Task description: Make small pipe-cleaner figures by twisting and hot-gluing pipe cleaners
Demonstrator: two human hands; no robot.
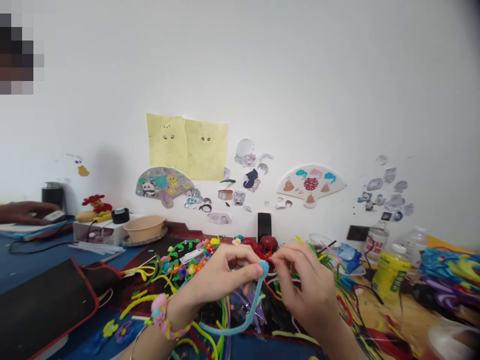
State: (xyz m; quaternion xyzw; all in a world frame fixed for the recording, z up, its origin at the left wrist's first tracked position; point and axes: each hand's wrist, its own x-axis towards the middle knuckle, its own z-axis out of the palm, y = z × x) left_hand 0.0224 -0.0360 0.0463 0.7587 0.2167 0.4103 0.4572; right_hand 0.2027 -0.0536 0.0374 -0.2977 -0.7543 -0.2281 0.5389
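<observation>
Thumb and fingers of my left hand (228, 270) pinch a light blue pipe cleaner (255, 302) at its folded upper end. From there it curves down and round to the left below the hand. Just to the right, my right hand (309, 285) has its thumb and forefinger pressed together, close to the blue fold; what sits between the tips is too small to make out. Beneath both hands lie many coloured pipe cleaners and a clear plastic wrapper (252, 312). Small pipe-cleaner flowers (187, 270) are heaped behind my left hand.
Bottles, including a yellow one (392, 272), stand at the right. A phone (264, 225) leans on the wall. Left are a round beige bowl (144, 229), a black case with red edging (48, 305), and another person's hand (32, 212) on a small device.
</observation>
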